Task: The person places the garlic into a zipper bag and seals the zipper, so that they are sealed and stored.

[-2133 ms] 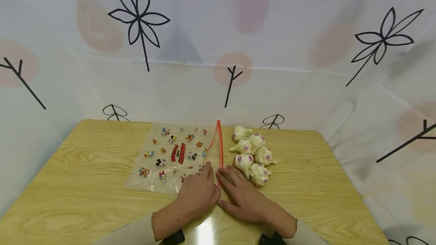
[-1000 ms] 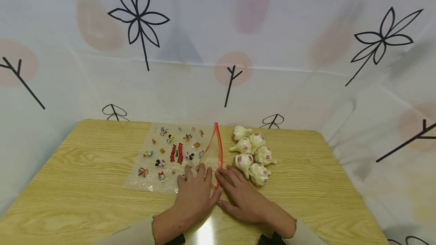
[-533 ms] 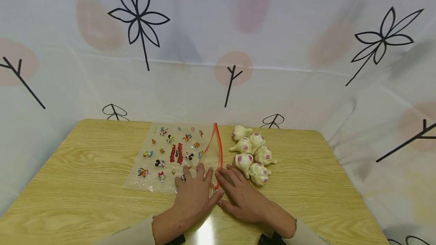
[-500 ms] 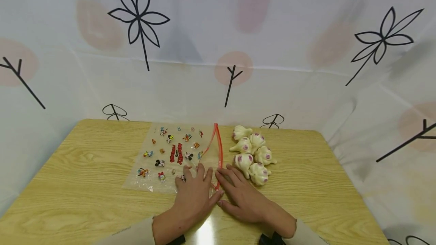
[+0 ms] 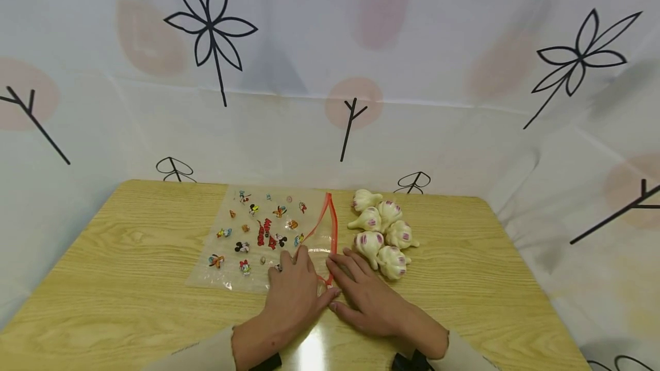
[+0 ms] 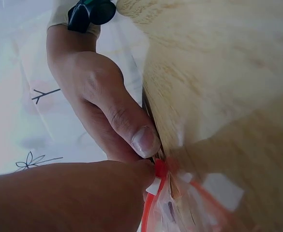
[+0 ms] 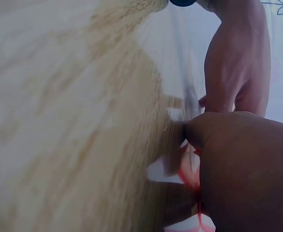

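Note:
A clear zip bag printed with small cartoon figures lies flat on the table, its mouth facing right. My left hand rests on the bag's near right part, fingers extended over the upper layer and thumb reaching toward the mouth's near corner. My right hand lies with straight fingers, its fingertips on the red zip strip. The two red edges stand apart in the middle and meet at the far end. Several garlic bulbs sit in a cluster just beyond the right hand. In the left wrist view, the red corner shows beside the fingers.
The wood-grain table stretches to both sides of the hands. Behind it hangs a pale cloth with line-drawn flowers and twigs, which also closes off the left and right sides.
My left hand's fingers have spread and shifted left from the strip onto the bag. The upper red edge has drawn left, so the mouth gapes wider. The right hand stays in place.

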### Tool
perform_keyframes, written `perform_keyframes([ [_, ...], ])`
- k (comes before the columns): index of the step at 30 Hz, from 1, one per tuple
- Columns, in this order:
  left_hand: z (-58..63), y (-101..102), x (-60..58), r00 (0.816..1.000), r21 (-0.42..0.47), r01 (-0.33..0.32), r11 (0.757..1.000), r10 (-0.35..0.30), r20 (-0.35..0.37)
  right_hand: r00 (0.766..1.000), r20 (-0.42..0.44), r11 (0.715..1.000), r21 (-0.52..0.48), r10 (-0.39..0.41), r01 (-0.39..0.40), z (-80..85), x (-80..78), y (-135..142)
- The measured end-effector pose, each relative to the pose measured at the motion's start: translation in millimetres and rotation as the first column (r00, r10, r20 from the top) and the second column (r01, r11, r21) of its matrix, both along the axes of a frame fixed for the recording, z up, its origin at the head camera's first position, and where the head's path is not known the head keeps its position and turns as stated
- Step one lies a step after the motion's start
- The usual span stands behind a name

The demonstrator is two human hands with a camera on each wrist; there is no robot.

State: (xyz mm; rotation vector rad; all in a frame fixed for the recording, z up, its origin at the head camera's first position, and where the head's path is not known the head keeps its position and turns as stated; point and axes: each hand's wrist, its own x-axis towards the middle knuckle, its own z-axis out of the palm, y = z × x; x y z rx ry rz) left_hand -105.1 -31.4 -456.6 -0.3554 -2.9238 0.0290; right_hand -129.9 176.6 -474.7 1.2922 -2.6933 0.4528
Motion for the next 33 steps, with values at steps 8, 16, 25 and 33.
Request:
perform_keyframes([
  [8,0.0,0.7,0.1,0.999,0.015,-0.026,1.000,0.026,0.018,1.000,0.002,1.000,0.002,0.003,-0.003,0.8,0.1,0.1],
  [16,-0.7,3.6,3.0,0.998,0.010,-0.069,0.998,0.069,0.002,1.000,-0.008,1.000,0.005,-0.002,0.002,-0.1,-0.3,-0.4],
  [25,2.2,0.4,1.7,0.996,0.055,-0.017,0.998,0.012,0.089,1.000,-0.013,1.000,0.001,-0.004,0.004,1.3,0.1,-0.2],
  [33,6.8,-6.0,2.9,0.990,0.118,0.033,0.992,-0.049,0.133,0.999,0.031,1.000,0.024,-0.013,0.012,1.7,1.2,-0.3],
])
